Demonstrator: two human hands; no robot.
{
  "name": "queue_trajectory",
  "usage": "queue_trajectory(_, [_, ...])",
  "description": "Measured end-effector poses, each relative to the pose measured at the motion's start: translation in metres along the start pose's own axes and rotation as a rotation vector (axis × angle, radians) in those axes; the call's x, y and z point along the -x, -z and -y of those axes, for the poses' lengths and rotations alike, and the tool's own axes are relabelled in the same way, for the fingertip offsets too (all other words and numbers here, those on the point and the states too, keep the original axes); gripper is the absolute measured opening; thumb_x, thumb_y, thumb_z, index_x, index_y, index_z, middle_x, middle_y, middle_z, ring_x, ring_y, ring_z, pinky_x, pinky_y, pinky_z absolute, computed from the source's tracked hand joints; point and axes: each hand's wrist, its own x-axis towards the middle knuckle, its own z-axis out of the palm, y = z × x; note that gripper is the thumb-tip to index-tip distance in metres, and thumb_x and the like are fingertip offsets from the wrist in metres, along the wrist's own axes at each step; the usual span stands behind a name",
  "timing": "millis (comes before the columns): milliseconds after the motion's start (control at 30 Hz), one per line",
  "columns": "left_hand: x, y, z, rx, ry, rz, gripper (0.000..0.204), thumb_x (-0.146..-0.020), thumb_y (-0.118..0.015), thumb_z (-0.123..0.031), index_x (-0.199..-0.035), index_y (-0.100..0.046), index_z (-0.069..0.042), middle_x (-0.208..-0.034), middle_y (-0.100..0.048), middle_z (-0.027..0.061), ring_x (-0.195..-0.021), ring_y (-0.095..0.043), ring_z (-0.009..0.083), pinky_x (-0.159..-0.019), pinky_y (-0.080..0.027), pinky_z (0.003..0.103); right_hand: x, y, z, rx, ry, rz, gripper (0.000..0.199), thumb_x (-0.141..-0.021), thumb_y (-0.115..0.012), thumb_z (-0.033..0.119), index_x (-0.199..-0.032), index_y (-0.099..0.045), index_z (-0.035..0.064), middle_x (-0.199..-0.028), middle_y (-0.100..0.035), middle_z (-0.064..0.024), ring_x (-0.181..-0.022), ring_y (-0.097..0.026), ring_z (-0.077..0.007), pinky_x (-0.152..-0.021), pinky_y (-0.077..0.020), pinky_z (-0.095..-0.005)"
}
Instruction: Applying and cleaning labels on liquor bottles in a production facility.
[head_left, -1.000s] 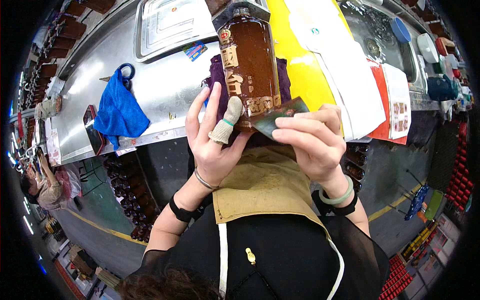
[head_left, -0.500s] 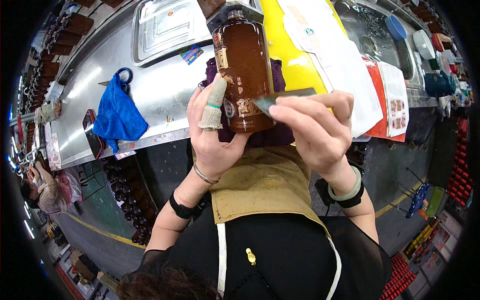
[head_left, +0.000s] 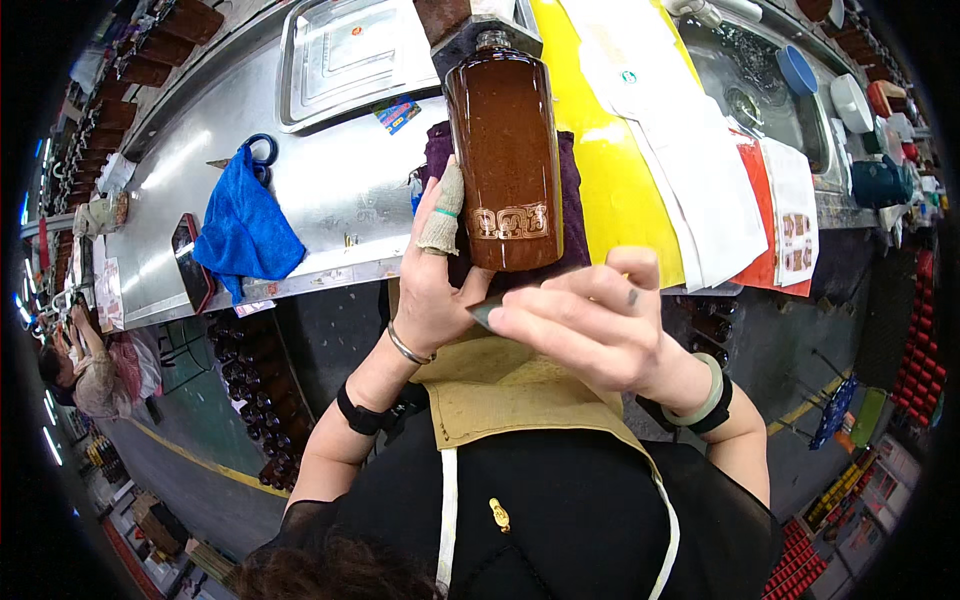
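Note:
A brown glass bottle [head_left: 505, 150] lies with its neck pointing away from me, a gold pattern band near its base facing up. Under it is a dark purple cloth [head_left: 571, 190]. My left hand [head_left: 435, 290] is closed on the bottle's lower left side and base, a knitted cover [head_left: 443, 215] over one finger. Nearer to me, my right hand [head_left: 590, 325] pinches a dark grey-green flat scraper [head_left: 484, 313], clear of the glass. Most of the scraper is hidden behind my fingers.
A metal block [head_left: 480, 22] stands at the bottle's neck. To the left are a blue cloth [head_left: 248, 225], scissors [head_left: 262, 150] and a metal tray [head_left: 360, 60]. White sheets [head_left: 690, 170] cover a yellow sheet [head_left: 610, 200] on the right, near a sink [head_left: 815, 110].
The bottle has turned, bringing the face with only the pattern band upward. My right hand has drawn the scraper off the glass and back toward me.

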Motion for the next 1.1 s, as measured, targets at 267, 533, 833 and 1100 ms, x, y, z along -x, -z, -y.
queue_trajectory(267, [-0.004, -0.002, -0.002, 0.093, 0.062, -0.047, 0.087, -0.076, -0.082, 0.004, -0.156, -0.046, 0.002, -0.156, -0.054, 0.0226, -0.144, -0.053, 0.0368, -0.121, -0.041, 0.043, 0.010, 0.000, 0.002, -0.050, -0.052, 0.013, 0.025, -0.080, -0.078, 0.006, -0.102, -0.082, 0.0152, -0.102, -0.079, 0.0048, -0.084, -0.063, -0.0129, -0.082, -0.0398, -0.0305])
queue_trajectory(533, [-0.004, -0.008, -0.003, 0.138, 0.141, -0.130, 0.081, -0.076, -0.082, 0.006, -0.152, -0.054, 0.001, -0.149, -0.061, 0.0204, -0.137, -0.060, 0.0328, -0.116, -0.046, 0.040, 0.019, -0.013, -0.010, -0.041, -0.070, -0.059, 0.028, -0.078, -0.074, 0.012, -0.104, -0.082, 0.0183, -0.105, -0.077, 0.0074, -0.079, -0.060, -0.0102, -0.086, -0.0394, -0.0317])
queue_trajectory(833, [-0.019, 0.006, -0.032, -0.204, -0.075, -0.183, 0.083, -0.069, -0.084, -0.003, -0.148, -0.060, -0.003, -0.146, -0.062, 0.0212, -0.132, -0.061, 0.0366, -0.116, -0.043, 0.046, 0.009, -0.008, -0.023, 0.054, -0.136, -0.085, 0.024, -0.080, -0.075, 0.014, -0.103, -0.082, 0.0168, -0.101, -0.078, 0.0050, -0.085, -0.062, -0.0135, -0.086, -0.0386, -0.0326])
queue_trajectory(1100, [-0.024, 0.005, -0.033, -0.163, -0.033, -0.144, 0.082, -0.068, -0.087, -0.003, -0.146, -0.062, 0.000, -0.136, -0.068, 0.0192, -0.125, -0.063, 0.0350, -0.107, -0.049, 0.044, -0.002, 0.007, -0.027, 0.188, -0.092, -0.080, 0.028, -0.076, -0.075, 0.016, -0.103, -0.083, 0.0164, -0.102, -0.078, 0.0055, -0.081, -0.062, -0.0109, -0.087, -0.0367, -0.0321])
